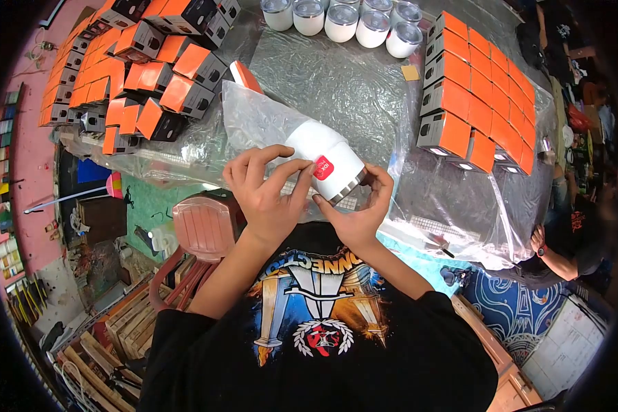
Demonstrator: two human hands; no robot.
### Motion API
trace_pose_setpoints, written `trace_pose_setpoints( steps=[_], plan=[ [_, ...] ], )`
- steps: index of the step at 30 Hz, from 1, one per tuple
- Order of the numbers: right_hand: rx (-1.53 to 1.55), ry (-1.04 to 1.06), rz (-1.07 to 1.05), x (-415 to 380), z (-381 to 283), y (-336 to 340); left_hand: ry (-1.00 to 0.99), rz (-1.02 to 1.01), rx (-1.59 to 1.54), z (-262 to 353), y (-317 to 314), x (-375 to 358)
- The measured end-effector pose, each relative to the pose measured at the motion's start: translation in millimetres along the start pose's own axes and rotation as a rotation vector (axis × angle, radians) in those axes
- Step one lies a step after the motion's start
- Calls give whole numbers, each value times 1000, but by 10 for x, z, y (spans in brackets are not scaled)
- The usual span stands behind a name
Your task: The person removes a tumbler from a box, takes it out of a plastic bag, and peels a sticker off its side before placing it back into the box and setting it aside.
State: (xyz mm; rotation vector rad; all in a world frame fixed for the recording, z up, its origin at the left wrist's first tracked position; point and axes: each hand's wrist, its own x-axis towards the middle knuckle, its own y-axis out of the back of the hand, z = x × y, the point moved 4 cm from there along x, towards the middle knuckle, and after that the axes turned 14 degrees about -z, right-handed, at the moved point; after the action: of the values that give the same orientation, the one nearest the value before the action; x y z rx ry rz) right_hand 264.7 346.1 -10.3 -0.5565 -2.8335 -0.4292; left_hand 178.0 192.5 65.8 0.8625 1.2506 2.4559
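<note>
A white tumbler (338,159) with a red label (323,168) and a bare metal band at its base lies tilted between my hands, over the table's near edge. My right hand (362,208) is closed around the base, its thumb and fingers on the metal band. My left hand (266,191) is closed at the tumbler's side, fingertips right beside the red label. A clear plastic bag (257,115) reaches from the tumbler's upper end toward the far left. Behind the bag, a small orange-and-white box (244,77) is partly hidden.
Plastic sheeting (309,75) covers the table. Orange-topped boxes (185,95) are piled at left, and more boxes (475,96) stand in rows at right. White lidded tumblers (340,24) line the far side. A red plastic chair (202,223) stands at left; another person's hand (539,239) is at right.
</note>
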Motion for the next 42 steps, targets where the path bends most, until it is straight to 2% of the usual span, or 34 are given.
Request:
trace_pose_setpoints(
  steps=[4, 6, 13, 16, 18, 19, 21, 22, 24, 25, 26, 28, 31, 35, 37, 42],
  plan=[
    [-62, 65, 7, 2, 20, -13, 14, -49, -66, 21, -100, -38],
    [7, 75, 20, -17, 80, -61, 36, -82, -172, 36, -151, -59],
    [91, 14, 17, -54, 145, -106, -48, -118, -63, 83, -137, -56],
    [13, 53, 19, -35, 103, -99, -4, -150, -156, 61, -100, -52],
    [199, -39, -12, -39, 137, -134, -183, -165, -78, 81, -108, -89],
    [199, -35, -12, -28, 133, -122, -185, -162, -77, 54, -150, -122],
    [222, -73, -53, 5, 139, -108, -198, 319, -229, -68, -109, -270],
    [221, -71, -52, 19, 110, -95, -200, 320, -230, -120, -183, -281],
    [477, -157, -94, 32, 85, -109, 68, 210, -829, -350, -362, -213],
    [477, -156, -94, 36, 77, -107, 179, 147, -1213, -267, -459, -203],
    [568, -174, -147, 40, 78, -131, 179, 149, -1213, -268, -491, -182],
    [658, -193, -205, 28, 59, -171, 225, -124, -1642, -246, -681, -118],
    [675, -221, -199, 13, 10, -186, 331, -229, -1684, -217, -669, -100],
    [681, -247, -263, 49, -77, -164, 347, -177, -1799, -287, -813, -325],
    [676, -237, -271, 52, -78, -163, 449, -310, -1743, -351, -980, -526],
    [645, -196, -308, 35, -40, -152, 482, -358, -1794, -332, -950, -528]
  ],
)
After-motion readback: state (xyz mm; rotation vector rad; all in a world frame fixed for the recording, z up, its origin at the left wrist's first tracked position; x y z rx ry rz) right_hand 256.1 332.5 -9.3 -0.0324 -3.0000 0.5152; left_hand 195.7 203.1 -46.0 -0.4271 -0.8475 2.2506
